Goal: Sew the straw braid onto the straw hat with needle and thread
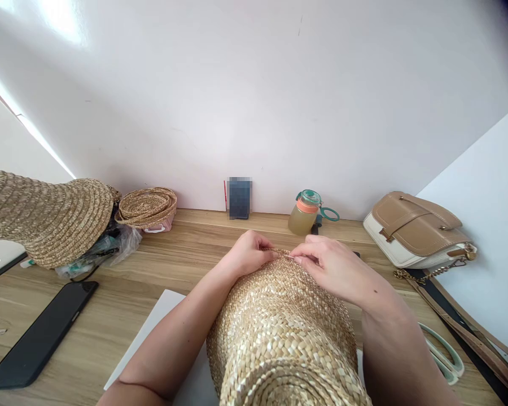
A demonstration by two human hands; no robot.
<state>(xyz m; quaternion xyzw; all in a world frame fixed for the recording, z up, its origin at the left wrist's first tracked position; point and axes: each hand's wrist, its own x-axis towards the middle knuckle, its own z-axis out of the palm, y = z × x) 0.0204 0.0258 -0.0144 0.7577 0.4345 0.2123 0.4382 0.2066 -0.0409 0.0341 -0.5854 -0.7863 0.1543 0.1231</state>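
Observation:
A woven straw hat lies in front of me, its crown towards me and its brim edge at the far side. My left hand pinches that far edge between thumb and fingers. Just to the right, my right hand is closed in a pinch at the same edge. A thin, light needle shows at its fingertips, touching the straw braid. The curled fingers of both hands are partly hidden.
At left are another straw hat, coiled straw braid, clear plastic and a black phone. A drink bottle and dark box stand by the wall. Right hold a handbag and scissors. White paper lies beneath.

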